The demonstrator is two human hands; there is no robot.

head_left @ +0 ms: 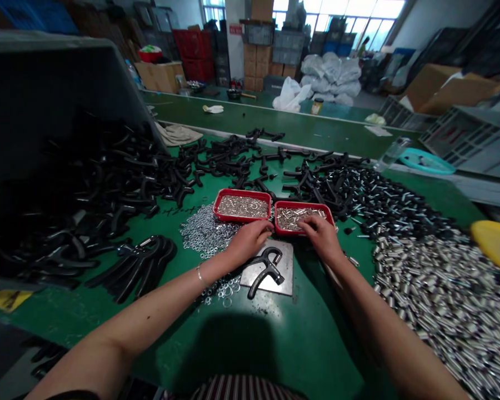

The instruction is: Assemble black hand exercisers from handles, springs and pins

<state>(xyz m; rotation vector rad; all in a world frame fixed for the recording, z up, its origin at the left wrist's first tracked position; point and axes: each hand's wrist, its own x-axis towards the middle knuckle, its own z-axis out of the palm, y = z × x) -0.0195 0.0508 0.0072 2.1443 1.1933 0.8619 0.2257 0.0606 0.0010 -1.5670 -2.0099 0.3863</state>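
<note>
My right hand (321,236) reaches into the right red tray (304,230), its fingertips pinched among small metal pins; whether one is between them is too small to tell. My left hand (250,241) is beside the inner corner of the left red tray (242,218), fingers curled together over something I cannot make out. That tray holds tiny metal parts. Just below my left hand, a black curved clamp part (266,269) with metal fittings lies on a square metal plate (289,266). Silvery rings and nuts (204,230) are heaped left of the plate.
Black handles (137,194) spill from a large grey bin (66,41) at left, and several lie stacked nearer me (144,266). Black-headed screws (383,205) and metal cylinders (445,300) cover the right side. A green conveyor (258,118) runs behind.
</note>
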